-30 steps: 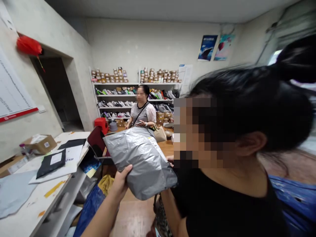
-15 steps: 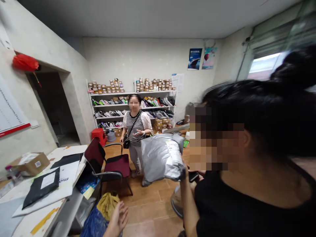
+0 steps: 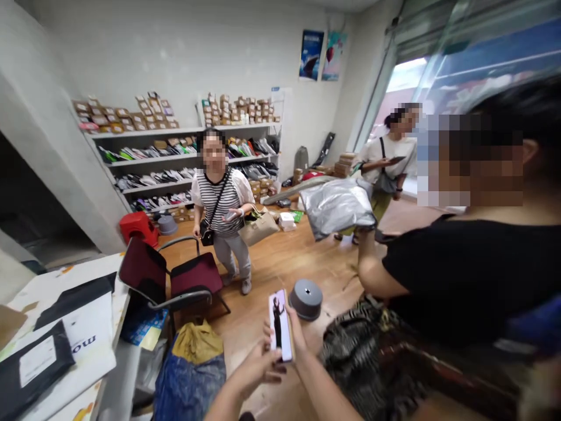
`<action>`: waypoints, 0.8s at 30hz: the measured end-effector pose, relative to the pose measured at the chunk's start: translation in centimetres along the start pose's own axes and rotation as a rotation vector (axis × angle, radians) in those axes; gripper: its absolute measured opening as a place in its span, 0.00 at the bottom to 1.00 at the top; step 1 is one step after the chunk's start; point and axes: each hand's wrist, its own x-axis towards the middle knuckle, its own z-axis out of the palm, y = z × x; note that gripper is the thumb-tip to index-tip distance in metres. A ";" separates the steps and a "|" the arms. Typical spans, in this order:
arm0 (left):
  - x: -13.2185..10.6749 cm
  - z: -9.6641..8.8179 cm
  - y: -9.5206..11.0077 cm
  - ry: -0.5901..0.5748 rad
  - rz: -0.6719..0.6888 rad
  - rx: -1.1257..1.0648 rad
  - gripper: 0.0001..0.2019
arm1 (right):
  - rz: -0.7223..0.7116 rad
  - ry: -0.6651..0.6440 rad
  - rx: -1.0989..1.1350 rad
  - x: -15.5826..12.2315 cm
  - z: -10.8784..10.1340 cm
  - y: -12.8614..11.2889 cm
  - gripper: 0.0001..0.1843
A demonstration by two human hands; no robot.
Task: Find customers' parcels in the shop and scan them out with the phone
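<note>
The left hand [image 3: 256,368] and the right hand [image 3: 293,333] are both holding a phone [image 3: 280,325] low in the middle of the view, just above a blue and yellow bag [image 3: 189,374] that is sitting on the wooden floor [image 3: 280,263]. The left hand is curling its fingers around the phone from below and to the left, and the right hand is gripping its right edge, so both hands are closed on it. The phone is standing nearly upright with its lit screen facing the camera. Just beyond the phone, a grey round stool [image 3: 305,299] is resting on the floor. To the right of the phone, a person in a black top [image 3: 456,275] is holding up a grey plastic parcel [image 3: 336,206]. Behind the phone and to its left, a red chair [image 3: 175,278] is standing beside a white table [image 3: 56,292] carrying a black mailer [image 3: 26,371]. Further back from the phone, a person in a striped shirt [image 3: 221,202] is standing in front of shelves [image 3: 175,158] loaded with shoes and boxes, and another person [image 3: 390,158] is standing by the doorway.
</note>
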 end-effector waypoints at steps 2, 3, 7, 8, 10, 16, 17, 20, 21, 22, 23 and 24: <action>-0.9 -0.9 2.3 -0.050 -0.033 -0.024 0.36 | -0.069 -0.078 0.133 1.3 1.6 0.2 0.32; -1.3 -1.5 3.2 -0.077 -0.066 -0.006 0.35 | -0.105 -0.114 0.181 1.8 2.4 0.2 0.31; -2.9 -3.7 5.7 -0.203 -0.138 -0.059 0.39 | -0.186 -0.221 0.248 2.3 5.3 0.1 0.29; -3.2 -4.1 6.1 -0.224 -0.124 -0.118 0.39 | -0.197 -0.235 0.248 2.3 5.9 0.2 0.30; -3.9 -4.7 6.7 -0.224 -0.063 -0.253 0.34 | -0.219 -0.248 0.234 2.0 6.8 0.5 0.33; -5.1 -6.1 7.8 -0.283 0.096 -0.572 0.29 | -0.235 0.074 -0.031 2.0 7.7 1.2 0.34; -5.2 -6.2 7.9 -0.281 0.104 -0.589 0.29 | -0.271 0.152 -0.099 1.9 7.6 1.2 0.30; -5.4 -6.6 7.9 -0.177 0.157 -0.583 0.31 | -0.413 0.163 -0.290 1.5 7.5 0.8 0.25; -5.4 -6.7 7.9 -0.142 0.172 -0.567 0.32 | -0.431 0.115 -0.348 1.3 7.5 0.7 0.28; -5.3 -6.8 7.8 -0.116 0.183 -0.549 0.33 | -0.434 0.080 -0.397 1.2 7.6 0.6 0.30; -5.3 -6.8 7.7 -0.097 0.192 -0.532 0.34 | -0.433 0.071 -0.429 1.1 7.7 0.5 0.32; -5.3 -6.8 7.5 -0.084 0.199 -0.515 0.34 | -0.435 0.086 -0.444 1.1 7.8 0.5 0.31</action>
